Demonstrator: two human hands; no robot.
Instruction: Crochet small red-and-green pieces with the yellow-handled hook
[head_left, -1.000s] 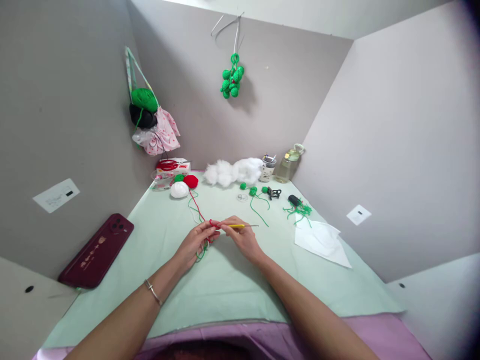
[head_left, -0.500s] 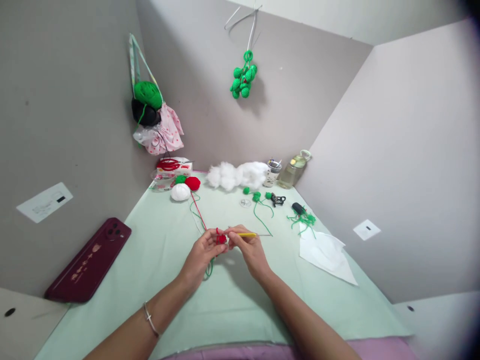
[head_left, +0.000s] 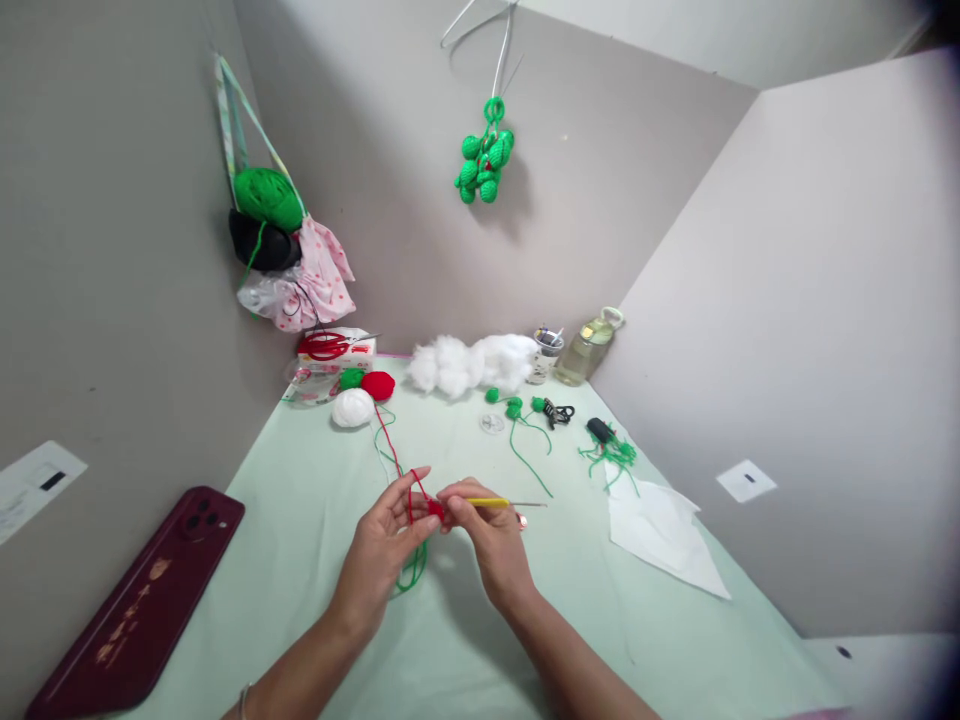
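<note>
A small red crochet piece [head_left: 435, 509] is pinched between the thumb and fingers of my left hand [head_left: 381, 535]. Red yarn [head_left: 388, 436] runs over that hand's raised index finger, back to a red yarn ball [head_left: 378, 386]. My right hand [head_left: 489, 540] grips a crochet hook [head_left: 487, 502] by its yellow handle, with the bare metal end pointing right. The hook's other end meets the red piece, though the fingers partly hide it. Beneath my left hand lies a loop of green yarn [head_left: 411, 570]. A small red-and-white item shows behind my right hand, too small to name.
White stuffing [head_left: 472, 365] lies at the back, beside a cup of tools [head_left: 547, 355] and a bottle [head_left: 589, 348]. Small green crochet pieces [head_left: 514, 408] and white sheets [head_left: 664, 530] are to the right. A white yarn ball [head_left: 352, 408] and a phone [head_left: 139, 600] are left.
My view has shifted slightly, so both hands appear lower. My left index finger has lifted, stretching the red yarn upward. The small red-and-white item now shows by my right hand.
</note>
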